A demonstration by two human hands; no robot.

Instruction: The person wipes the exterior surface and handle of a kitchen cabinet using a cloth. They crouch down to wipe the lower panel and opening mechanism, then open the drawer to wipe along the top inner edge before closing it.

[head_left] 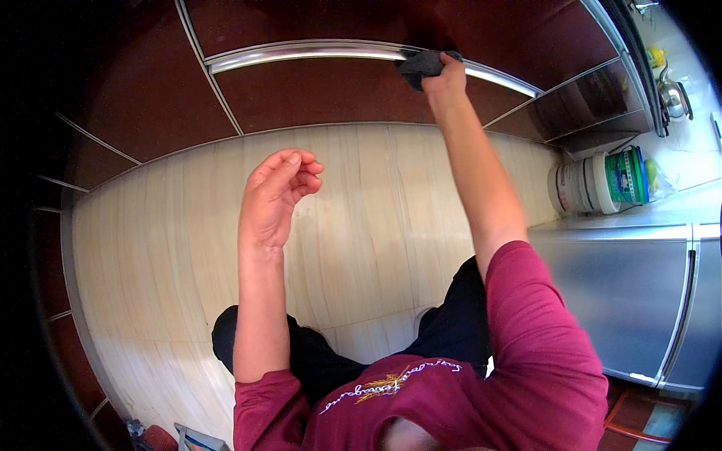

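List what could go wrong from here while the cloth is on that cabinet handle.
1. The right hand presses a dark cloth onto the long metal handle at full arm stretch; the cloth might slip off the smooth bar.
2. The left hand hangs free, bracing on nothing, so leaning further over the pale floor could cost balance.
3. A white bucket stands close on the right; a backward elbow swing might knock it.

My right arm stretches straight out ahead, my right hand (444, 75) closed tight in a fist-like grip. My left hand (277, 197) hangs in the air nearer me, empty, palm showing, fingers loosely curled inward.
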